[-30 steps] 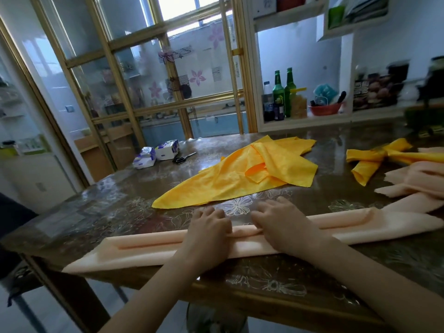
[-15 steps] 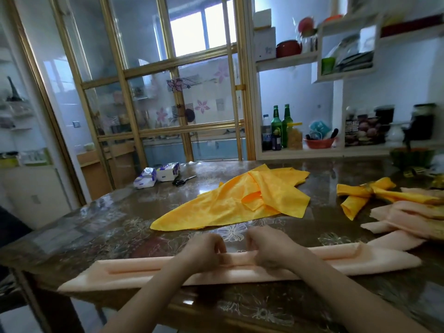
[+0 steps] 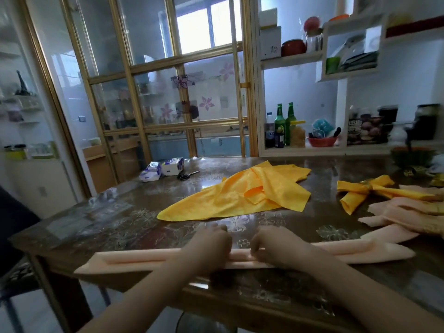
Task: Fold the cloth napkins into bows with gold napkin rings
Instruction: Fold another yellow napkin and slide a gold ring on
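Far L on the dark floral-print table (image 3: 108, 219), back edge: two tissue packs (image 3: 161, 168) side by side, w/ black-handled scissors (image 3: 188, 175) just to their R. Along the near edge lies the peach napkin (image 3: 134, 259), folded into a long narrow strip running L-R across most of the table, w/ a crease down its length and pointed ends; its L tip reaches the table's near-L corner. L hand (image 3: 209, 246) sits on the strip's mid section, knuckles up, fingers curled down and gripping the cloth at its far edge. Behind the hands, mid-table and apart from the strip, is a loose yellow napkin (image 3: 240, 195), rumpled, w/ one corner pointing L. R hand (image 3: 274, 251) is just R of the L one w/ a small gap btwn them, fingers curled under and pinching the same strip, thumb side toward the gap. On the shelf behind the table stand two green bottles (image 3: 285, 122) upright, then a red bowl (image 3: 322, 141) further R. At the table's R side is a finished yellow bow (image 3: 367, 189), cinched at centre; what cinches it is too blurred to tell. Just in front of it is a pile of peach folded napkins (image 3: 408, 210), overlapping, w/ the lowest one near the strip's R end.
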The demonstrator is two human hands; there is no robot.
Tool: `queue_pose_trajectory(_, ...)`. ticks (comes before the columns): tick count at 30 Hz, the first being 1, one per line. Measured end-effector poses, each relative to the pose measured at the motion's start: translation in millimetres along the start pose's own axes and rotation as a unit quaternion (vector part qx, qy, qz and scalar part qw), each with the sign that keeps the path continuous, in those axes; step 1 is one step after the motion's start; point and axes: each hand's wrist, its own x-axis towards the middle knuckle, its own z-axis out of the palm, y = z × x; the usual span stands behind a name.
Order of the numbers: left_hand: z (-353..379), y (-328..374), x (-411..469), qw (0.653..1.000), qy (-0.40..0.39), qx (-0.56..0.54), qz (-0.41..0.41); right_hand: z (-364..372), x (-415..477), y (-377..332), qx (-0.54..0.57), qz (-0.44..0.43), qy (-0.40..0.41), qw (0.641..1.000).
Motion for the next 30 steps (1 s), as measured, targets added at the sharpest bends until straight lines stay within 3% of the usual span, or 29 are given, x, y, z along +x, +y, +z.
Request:
queue_pose_trajectory(4, 1, -14, -4, 0.977, -0.062, -0.198, -0.050, 13, -4, -2, 0.073, 0.073, 0.000, 0.995)
queue_pose_trajectory(7, 4, -10, -10, 0.970, -0.052, -0.229, -0.065, 16, -3, -6, 0.042, 0.070, 0.044, 0.996)
queue_pose_trajectory(11, 18, 5, -17, 0.989, 0.088, -0.107, -0.060, 30, -14, -13, -0.067, -0.037, 0.127, 0.989)
queue_pose_trajectory(13, 22, 13, -26, 0.988, 0.138, -0.063, -0.028, 35, -22, -11, -0.075, -0.055, 0.130, 0.987)
queue_pose_trajectory(16, 38, 13, -32, 0.981, 0.187, -0.013, 0.038, 43, -33, -4, -0.037, -0.055, 0.061, 0.996)
queue_pose_trajectory(19, 40, 9, -34, 0.971, 0.219, 0.032, 0.092, 51, -42, 3, -0.054, -0.069, 0.072, 0.994)
queue_pose_trajectory(23, 33, 11, -39, 0.982, 0.178, -0.013, 0.057, 54, -52, 2, -0.076, 0.012, 0.033, 0.996)
queue_pose_trajectory(27, 9, 27, 3, 0.992, 0.084, -0.061, -0.078, 51, -54, -6, -0.026, -0.010, -0.032, 0.999)
queue_pose_trajectory(30, 14, 42, 35, 0.983, 0.036, -0.139, -0.117, 55, -52, -8, -0.013, 0.001, -0.048, 0.999)
